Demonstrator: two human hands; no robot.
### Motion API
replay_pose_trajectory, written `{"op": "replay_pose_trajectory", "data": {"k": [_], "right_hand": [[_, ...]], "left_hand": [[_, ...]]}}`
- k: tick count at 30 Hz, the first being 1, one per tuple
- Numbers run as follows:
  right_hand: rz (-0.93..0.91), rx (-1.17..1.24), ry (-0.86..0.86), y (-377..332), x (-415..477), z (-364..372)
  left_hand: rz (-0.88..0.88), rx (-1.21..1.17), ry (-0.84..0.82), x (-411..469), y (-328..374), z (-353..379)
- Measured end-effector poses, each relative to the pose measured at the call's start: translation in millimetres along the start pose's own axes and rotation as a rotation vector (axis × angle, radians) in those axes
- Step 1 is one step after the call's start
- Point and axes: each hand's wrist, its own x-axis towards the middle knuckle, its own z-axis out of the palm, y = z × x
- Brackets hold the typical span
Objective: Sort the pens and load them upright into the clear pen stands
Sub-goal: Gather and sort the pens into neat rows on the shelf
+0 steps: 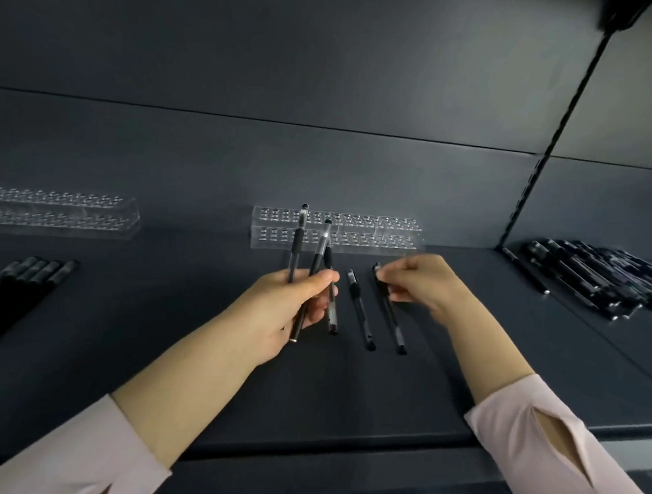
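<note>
Your left hand point(294, 309) grips pens point(319, 254) upright, ready for loading; your right hand point(418, 279) pinches another pen point(391, 312) on the counter point(462, 369).

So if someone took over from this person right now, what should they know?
Left hand grips at least two pens, raised before the centre stand.
Right hand pinches the top of the rightmost loose pen on the shelf; another pen lies beside it.
Done: a row of black pens lies at left.
Left: neither the centre nor the left stand seems to hold a pen yet; the pile at right is unsorted.
</note>
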Motion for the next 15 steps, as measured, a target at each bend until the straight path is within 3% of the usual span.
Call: {"op": "replay_pose_trajectory", "data": {"k": [4,15], "right_hand": [[-0.005,-0.101,-0.023,4,8,13],[-0.131,-0.029,-0.067,-4,3,21]], "left_hand": [[0.045,0.032,0.06,10,-6,5],[0.019,0.064,0.035,20,-4,3]]}}
